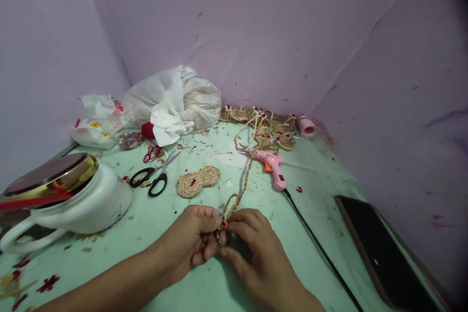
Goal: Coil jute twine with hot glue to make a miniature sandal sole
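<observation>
Near the front middle of the table, my left hand (199,235) pinches a braided straw cord (231,203) between thumb and fingers. A small red spot shows on the cord at the fingertips. My right hand (252,241) is curled at the other side of the same cord, its fingertips against it. From the hands the cord runs up and away, past the nozzle of a pink glue gun (272,163). Just beyond my left hand lies a woven straw sole shape (198,181) with a red mark on it. The part of the cord inside the fingers is hidden.
Black-handled scissors (155,174) lie left of the sole. A white pot (98,204) stands at left, a dark phone (383,253) at right. The glue gun's black cable (318,243) crosses the right side. White plastic bags (175,97) and straw pieces (274,136) line the wall.
</observation>
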`<state>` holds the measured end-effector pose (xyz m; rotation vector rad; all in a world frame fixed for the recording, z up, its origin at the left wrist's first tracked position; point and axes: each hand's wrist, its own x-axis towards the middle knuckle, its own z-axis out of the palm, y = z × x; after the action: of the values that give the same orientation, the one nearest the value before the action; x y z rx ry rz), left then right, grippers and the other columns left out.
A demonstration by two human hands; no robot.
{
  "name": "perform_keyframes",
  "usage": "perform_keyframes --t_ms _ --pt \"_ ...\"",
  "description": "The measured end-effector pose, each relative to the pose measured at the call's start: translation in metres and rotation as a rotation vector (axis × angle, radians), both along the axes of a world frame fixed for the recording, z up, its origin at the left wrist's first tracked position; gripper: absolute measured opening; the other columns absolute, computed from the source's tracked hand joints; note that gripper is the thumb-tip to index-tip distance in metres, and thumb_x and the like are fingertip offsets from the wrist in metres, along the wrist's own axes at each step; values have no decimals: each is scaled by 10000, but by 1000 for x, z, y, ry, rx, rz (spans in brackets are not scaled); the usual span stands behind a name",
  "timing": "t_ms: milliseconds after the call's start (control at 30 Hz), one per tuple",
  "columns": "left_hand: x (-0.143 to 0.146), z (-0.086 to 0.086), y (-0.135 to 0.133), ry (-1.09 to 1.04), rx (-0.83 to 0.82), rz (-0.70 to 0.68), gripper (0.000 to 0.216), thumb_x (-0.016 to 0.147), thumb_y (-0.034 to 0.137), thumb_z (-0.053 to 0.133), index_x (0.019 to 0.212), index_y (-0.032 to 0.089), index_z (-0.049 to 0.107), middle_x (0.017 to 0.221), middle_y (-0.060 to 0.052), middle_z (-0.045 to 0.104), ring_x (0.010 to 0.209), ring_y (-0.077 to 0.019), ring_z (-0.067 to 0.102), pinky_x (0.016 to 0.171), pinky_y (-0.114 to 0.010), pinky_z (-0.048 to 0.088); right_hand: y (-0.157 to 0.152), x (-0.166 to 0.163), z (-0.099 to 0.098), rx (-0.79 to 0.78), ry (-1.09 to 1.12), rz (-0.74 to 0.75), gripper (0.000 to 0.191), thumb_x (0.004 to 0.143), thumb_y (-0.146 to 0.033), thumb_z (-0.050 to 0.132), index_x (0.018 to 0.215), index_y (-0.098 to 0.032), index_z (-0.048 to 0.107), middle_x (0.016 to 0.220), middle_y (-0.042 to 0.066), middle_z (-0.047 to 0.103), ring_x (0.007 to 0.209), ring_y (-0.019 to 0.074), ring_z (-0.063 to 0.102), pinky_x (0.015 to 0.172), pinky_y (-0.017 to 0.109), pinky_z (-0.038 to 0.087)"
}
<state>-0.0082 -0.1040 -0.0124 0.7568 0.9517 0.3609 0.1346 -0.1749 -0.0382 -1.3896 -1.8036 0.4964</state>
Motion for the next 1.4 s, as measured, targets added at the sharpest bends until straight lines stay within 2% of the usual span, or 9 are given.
perform_keyframes --t_ms 67,167,267,400,633,733,933,1200,1400 --pt "0 3 0 43 13 -4 237 556 345 617 546 142 495 487 12 535 292 -10 325 281 -142 103 2 6 3 -57 111 -95 139 760 -221 640 890 -177 660 892 84 671 857 227 598 764 380 478" --pt "0 8 -1 96 40 -71 228 537 347 607 536 146 497 452 24 522 272 -10 304 280 -153 91 6 16 8 -215 388 -284 267 758 -319 627 972 -168 679 882 83 700 772 203 634 713 338 501" --pt "0 11 -2 110 46 -153 235 523 355 603 503 149 492 418 34 499 248 -11 288 273 -169 78 11 20 11 -318 552 -279 286 716 -349 652 917 -160 726 801 68 715 723 194 642 675 304 500" --pt "0 11 -1 100 35 -169 227 527 353 598 511 150 498 436 33 512 250 -2 268 284 -174 67 13 18 12 -319 555 -293 161 703 -314 656 682 -172 728 662 34 699 634 172 608 614 273 470" --pt "-2 12 3 90 33 -226 195 527 323 605 510 143 535 414 30 496 258 -6 268 287 -170 79 3 13 11 -133 451 -364 254 746 -313 599 534 -173 598 489 -18 523 490 122 457 472 229 358" --pt "-3 13 4 98 9 -228 171 529 305 598 521 144 541 431 30 504 262 -2 261 288 -164 80 3 13 9 -151 462 -360 262 759 -317 590 542 -170 591 488 -24 504 481 114 439 463 222 343" --pt "-4 9 6 157 69 -273 155 555 300 550 551 146 563 427 33 480 271 -28 304 281 -169 88 7 12 8 -146 473 -375 181 739 -304 622 631 -173 683 585 8 613 567 144 535 547 242 410" --pt "-4 14 4 103 205 -367 190 609 306 541 521 139 557 404 52 404 311 -29 257 317 -188 134 0 7 7 -128 483 -450 272 752 -358 571 555 -179 515 483 -49 414 453 96 365 428 209 310" --pt "-5 13 6 153 303 -301 234 650 371 566 573 150 559 435 40 474 305 -36 298 321 -179 176 6 12 7 -231 605 -388 250 763 -386 608 637 -170 599 565 -17 517 541 120 443 511 230 376"
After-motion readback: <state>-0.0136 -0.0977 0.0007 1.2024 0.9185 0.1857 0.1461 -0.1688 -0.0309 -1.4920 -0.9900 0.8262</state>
